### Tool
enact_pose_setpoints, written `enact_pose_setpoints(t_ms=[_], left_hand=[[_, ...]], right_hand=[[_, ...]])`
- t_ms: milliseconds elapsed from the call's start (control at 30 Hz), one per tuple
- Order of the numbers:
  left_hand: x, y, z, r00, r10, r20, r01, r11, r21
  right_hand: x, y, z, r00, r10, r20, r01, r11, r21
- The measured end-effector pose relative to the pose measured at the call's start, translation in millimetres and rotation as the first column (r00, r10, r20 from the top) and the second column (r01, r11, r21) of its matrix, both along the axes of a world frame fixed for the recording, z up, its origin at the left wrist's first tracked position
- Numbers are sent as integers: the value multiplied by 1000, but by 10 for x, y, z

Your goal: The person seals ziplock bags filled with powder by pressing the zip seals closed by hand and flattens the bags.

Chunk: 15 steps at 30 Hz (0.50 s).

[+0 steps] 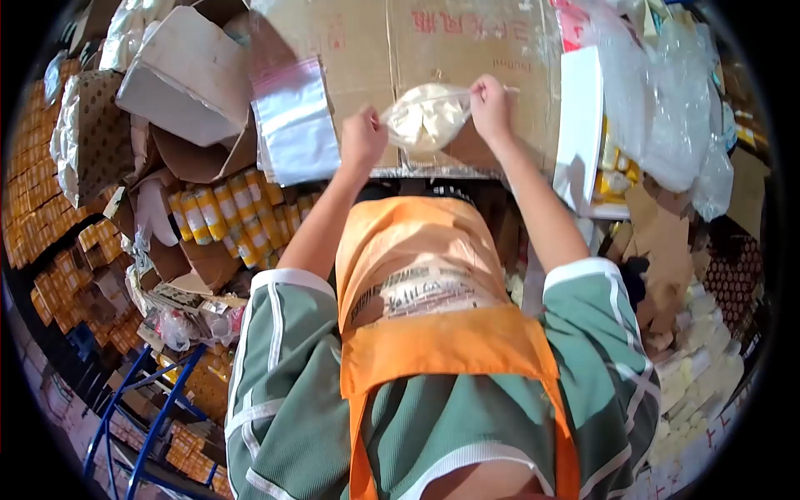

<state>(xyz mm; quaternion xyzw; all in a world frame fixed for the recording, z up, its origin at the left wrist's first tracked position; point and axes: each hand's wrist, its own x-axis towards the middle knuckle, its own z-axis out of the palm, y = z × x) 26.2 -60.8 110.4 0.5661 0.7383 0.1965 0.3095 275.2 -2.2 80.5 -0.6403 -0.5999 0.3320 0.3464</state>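
a clear bag [406,107] with pale pieces [427,123] inside is between the two hands, just in from the near edge of the cardboard surface [358,62], about midway along that edge. the left hand [364,136] pinches the bag's left upper corner between thumb and curled fingers; the right hand [490,108] pinches the right upper corner the same way, set a little farther from the near edge. the upper rim is drawn out between the two grips, and the pieces bunch below it. whether the bag's underside touches the cardboard, i cannot tell.

the step in hand looks like handling the mouth of a filled bag, perhaps straightening it or bringing its sides together; whether the mouth is sealed is too small to make out. the next move, i judge, calls for even tension at both corners, with the pieces low and clear of the rim.

flat clear bags [296,125] lie in a stack at the near left corner of the cardboard, and a white slab [577,112] stands along its right edge.
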Motion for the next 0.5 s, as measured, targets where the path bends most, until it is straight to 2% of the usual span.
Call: enact_pose_setpoints(t_ms=[33,100,167,233,300,333,433,500], left_hand=[[16,10,-12,999,6,49,-7,1000,28],[13,2,-44,997,53,51,-54,998,23],[-60,-36,-135,999,49,7,-49,999,19],[-75,20,-110,999,41,-36,-40,999,25],[-80,-17,-58,954,254,157,-203,937,-283],[-93,-24,-75,956,250,155,-201,940,-277],[-102,-82,-145,788,455,415,-316,877,-363],[-82,-103,-154,771,481,418,-334,864,-377]], right_hand=[[-38,-62,128,997,-76,-9,75,996,-58],[-82,-215,245,990,-121,69,127,987,-98],[-64,-373,24,988,-145,57,151,983,-105],[-19,-365,42,984,-174,44,178,979,-101],[36,-406,117,989,-137,-51,116,947,-301],[15,-401,189,986,-148,-82,114,938,-326],[10,-398,124,984,-149,-103,113,950,-292],[19,-369,80,988,-121,-98,93,962,-256]])
